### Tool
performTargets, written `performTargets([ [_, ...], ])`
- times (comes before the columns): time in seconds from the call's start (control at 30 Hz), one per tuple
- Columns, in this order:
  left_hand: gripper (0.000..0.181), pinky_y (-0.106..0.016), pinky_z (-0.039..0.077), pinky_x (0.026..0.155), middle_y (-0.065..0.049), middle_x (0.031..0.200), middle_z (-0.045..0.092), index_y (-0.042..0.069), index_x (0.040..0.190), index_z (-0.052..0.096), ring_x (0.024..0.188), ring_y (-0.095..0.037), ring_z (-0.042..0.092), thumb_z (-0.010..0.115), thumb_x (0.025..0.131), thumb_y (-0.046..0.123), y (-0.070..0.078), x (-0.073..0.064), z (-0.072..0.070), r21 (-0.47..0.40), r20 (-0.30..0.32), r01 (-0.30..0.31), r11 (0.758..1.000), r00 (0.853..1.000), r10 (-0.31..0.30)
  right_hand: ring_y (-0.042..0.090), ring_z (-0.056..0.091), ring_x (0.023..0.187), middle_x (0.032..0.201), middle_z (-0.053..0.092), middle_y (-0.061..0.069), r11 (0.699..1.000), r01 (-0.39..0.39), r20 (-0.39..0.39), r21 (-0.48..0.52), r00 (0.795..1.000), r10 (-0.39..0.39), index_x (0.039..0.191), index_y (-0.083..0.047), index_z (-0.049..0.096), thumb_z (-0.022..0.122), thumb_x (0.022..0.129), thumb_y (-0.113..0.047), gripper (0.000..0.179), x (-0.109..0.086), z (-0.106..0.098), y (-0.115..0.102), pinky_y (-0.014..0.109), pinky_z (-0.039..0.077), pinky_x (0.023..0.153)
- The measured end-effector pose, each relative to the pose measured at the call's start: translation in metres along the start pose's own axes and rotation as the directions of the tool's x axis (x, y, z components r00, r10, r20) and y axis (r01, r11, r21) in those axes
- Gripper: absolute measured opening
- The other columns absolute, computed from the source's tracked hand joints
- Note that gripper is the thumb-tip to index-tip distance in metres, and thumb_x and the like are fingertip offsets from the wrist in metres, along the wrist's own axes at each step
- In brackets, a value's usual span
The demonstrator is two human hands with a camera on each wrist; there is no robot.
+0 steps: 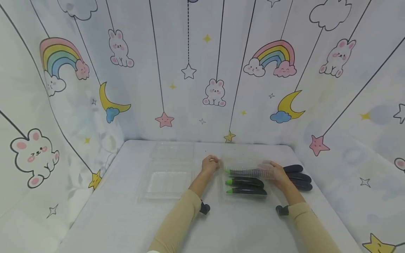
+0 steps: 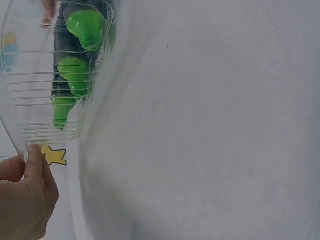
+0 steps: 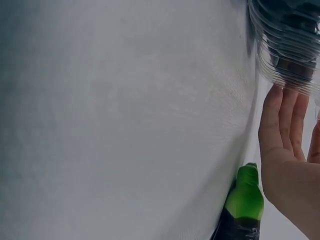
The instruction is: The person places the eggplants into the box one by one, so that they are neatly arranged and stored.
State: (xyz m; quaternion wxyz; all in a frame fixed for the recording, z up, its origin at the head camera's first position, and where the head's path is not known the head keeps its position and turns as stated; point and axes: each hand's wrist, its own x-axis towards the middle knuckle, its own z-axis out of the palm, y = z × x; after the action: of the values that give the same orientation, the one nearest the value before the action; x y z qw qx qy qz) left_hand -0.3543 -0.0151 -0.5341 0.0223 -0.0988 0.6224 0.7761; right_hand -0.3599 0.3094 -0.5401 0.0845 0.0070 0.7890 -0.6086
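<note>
- A left hand [image 1: 210, 165] is pinching the rim of a clear ribbed lid [image 1: 245, 163] between thumb and fingers.
- A right hand [image 1: 280, 174] is touching the lid's right end with extended fingers; whether the thumb is closing on it, one cannot tell.
- Three eggplants [image 1: 245, 182], green stems pointing left, are lying in a clear container [image 1: 245, 199] beneath the slanting lid.
- Three more eggplants [image 1: 300, 177] are resting just beyond the right hand, their ends nearing the tabletop's right edge.
- A second clear container [image 1: 169, 197] is standing open on the left, making two in all.
- White tabletop [image 1: 120, 189] is stretching between the containers, toward the left edge and in front, where two beige sleeves [image 1: 177, 219] are reaching across.
</note>
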Motion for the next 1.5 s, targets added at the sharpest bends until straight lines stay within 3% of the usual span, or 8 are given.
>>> performTargets([
  [0.07, 0.019, -0.027, 0.058, 0.081, -0.011, 0.107, 0.067, 0.000, 0.099, 0.064, 0.089, -0.019, 0.065, 0.059, 0.089, -0.015, 0.000, 0.000, 0.000, 0.005, 0.005, -0.006, 1.000, 1.000, 0.006, 0.036, 0.046, 0.144, 0.159, 0.045, 0.022, 0.999, -0.029, -0.037, -0.036, 0.999, 0.028, 0.154, -0.001, 0.045, 0.057, 0.109, -0.029, 0.054, -0.003, 0.002, -0.002, 0.046, 0.044, 0.114],
  [0.1, 0.019, -0.027, 0.057, 0.081, -0.011, 0.108, 0.067, -0.001, 0.100, 0.064, 0.091, -0.020, 0.065, 0.058, 0.089, -0.015, -0.001, 0.000, -0.001, 0.003, 0.009, -0.007, 1.000, 1.000, 0.007, 0.038, 0.043, 0.146, 0.160, 0.042, 0.022, 0.997, -0.059, -0.032, 0.058, 0.998, 0.061, 0.155, -0.001, 0.042, 0.057, 0.109, -0.028, 0.055, -0.004, 0.002, -0.003, 0.049, 0.042, 0.115],
  [0.27, 0.019, -0.029, 0.057, 0.085, -0.016, 0.115, 0.067, -0.005, 0.104, 0.064, 0.103, -0.028, 0.068, 0.057, 0.089, -0.016, -0.001, -0.001, -0.002, 0.006, 0.016, -0.003, 1.000, 1.000, 0.003, 0.037, 0.028, 0.155, 0.168, 0.030, 0.019, 0.992, -0.066, 0.020, 0.108, 0.998, 0.064, 0.160, -0.003, 0.035, 0.052, 0.111, -0.030, 0.059, -0.008, -0.001, -0.002, 0.050, 0.033, 0.122],
  [0.4, 0.018, -0.031, 0.057, 0.090, -0.016, 0.117, 0.069, -0.004, 0.103, 0.064, 0.106, -0.027, 0.069, 0.057, 0.090, -0.015, -0.001, -0.002, -0.002, 0.013, 0.020, -0.002, 1.000, 1.000, 0.002, 0.026, 0.051, 0.137, 0.164, 0.038, 0.018, 0.996, -0.034, 0.004, 0.080, 0.999, 0.034, 0.158, -0.002, 0.040, 0.055, 0.109, -0.028, 0.057, -0.011, -0.003, -0.003, 0.035, 0.050, 0.105],
  [0.53, 0.019, -0.033, 0.057, 0.093, -0.016, 0.118, 0.070, -0.003, 0.099, 0.065, 0.107, -0.026, 0.068, 0.056, 0.088, -0.015, -0.001, -0.003, -0.002, 0.020, 0.025, -0.008, 1.000, 1.000, 0.008, 0.019, 0.058, 0.124, 0.160, 0.043, 0.021, 1.000, -0.021, -0.040, -0.018, 0.999, 0.020, 0.154, -0.001, 0.046, 0.061, 0.107, -0.030, 0.058, -0.014, -0.002, -0.008, 0.026, 0.054, 0.088],
  [0.93, 0.017, -0.036, 0.056, 0.096, -0.015, 0.119, 0.071, 0.003, 0.093, 0.064, 0.110, -0.026, 0.068, 0.057, 0.089, -0.012, -0.002, -0.004, -0.001, 0.058, 0.019, -0.011, 0.998, 1.000, 0.010, 0.019, 0.069, 0.121, 0.144, 0.061, 0.022, 0.999, 0.030, -0.011, -0.017, 0.999, -0.030, 0.156, -0.002, 0.044, 0.049, 0.112, -0.035, 0.056, -0.023, -0.007, -0.006, 0.045, 0.052, 0.106],
  [1.27, 0.015, -0.035, 0.056, 0.096, -0.014, 0.114, 0.070, 0.000, 0.096, 0.067, 0.108, -0.026, 0.068, 0.059, 0.091, -0.011, -0.001, -0.007, -0.001, 0.059, -0.004, -0.003, 0.998, 1.000, 0.004, 0.036, 0.061, 0.132, 0.147, 0.057, 0.026, 0.990, 0.099, 0.078, -0.101, 0.993, -0.091, 0.158, -0.005, 0.043, 0.048, 0.112, -0.041, 0.059, -0.033, -0.019, -0.002, 0.041, 0.052, 0.106],
  [1.5, 0.018, -0.035, 0.056, 0.097, -0.014, 0.112, 0.069, -0.001, 0.105, 0.068, 0.106, -0.026, 0.068, 0.059, 0.093, -0.010, 0.000, -0.012, -0.001, 0.053, 0.006, 0.004, 0.999, 1.000, -0.004, 0.032, 0.066, 0.126, 0.144, 0.062, 0.020, 0.985, 0.051, 0.039, -0.162, 0.998, -0.045, 0.157, -0.009, 0.045, 0.051, 0.108, -0.050, 0.064, -0.039, -0.021, -0.003, 0.041, 0.055, 0.099],
])
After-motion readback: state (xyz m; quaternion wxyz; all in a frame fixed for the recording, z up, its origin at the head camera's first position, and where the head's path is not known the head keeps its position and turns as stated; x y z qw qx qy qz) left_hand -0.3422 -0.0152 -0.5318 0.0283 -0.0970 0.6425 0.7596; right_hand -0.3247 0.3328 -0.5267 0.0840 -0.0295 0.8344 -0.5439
